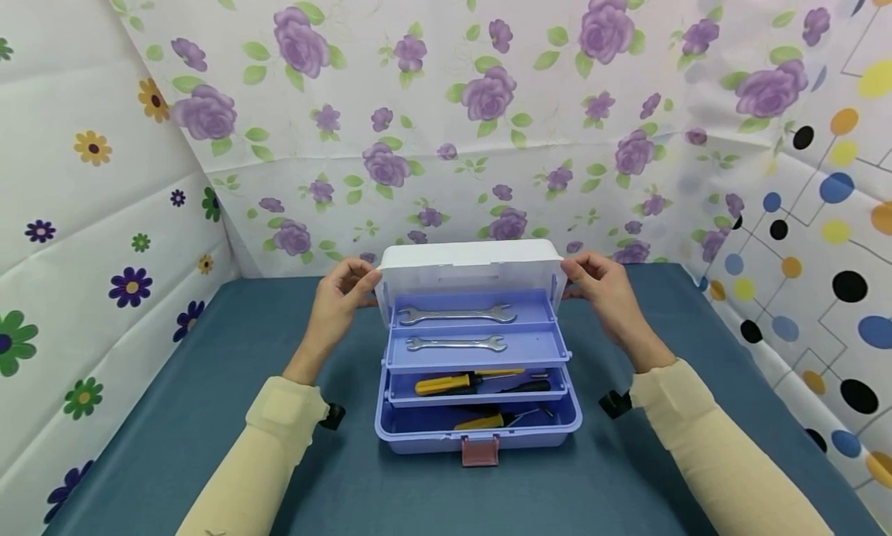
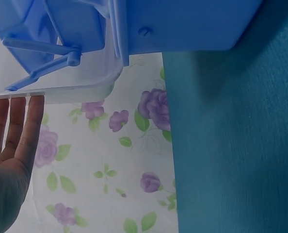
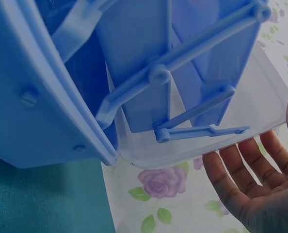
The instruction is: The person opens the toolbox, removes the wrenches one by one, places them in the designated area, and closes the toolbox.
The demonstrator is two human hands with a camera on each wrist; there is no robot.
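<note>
A blue toolbox [image 1: 418, 444] with a translucent white lid [image 1: 470, 254] stands raised open, its trays fanned out in steps. My left hand [image 1: 334, 304] holds the lid's left edge, thumb in front; its fingertips meet the rim in the left wrist view. On the opposite edge, my right hand [image 1: 608, 300] pinches the lid between thumb and fingers. One open-end wrench [image 1: 456, 314] lies in the top tray, a smaller wrench [image 1: 456, 343] in the tray below. Lower down are a yellow-handled screwdriver [image 1: 444, 384] and a black-handled tool [image 1: 526, 386]. Another yellow-handled tool [image 1: 481, 423] is partly hidden in the bottom.
A reddish-brown latch [image 1: 480, 451] hangs at the box's front. Blue hinge arms [image 3: 202, 43] link the trays along the side. The box rests on a blue-green tabletop [image 1: 293, 474], with flower-printed cloth [image 1: 432, 199] behind and patterned cloths at both sides.
</note>
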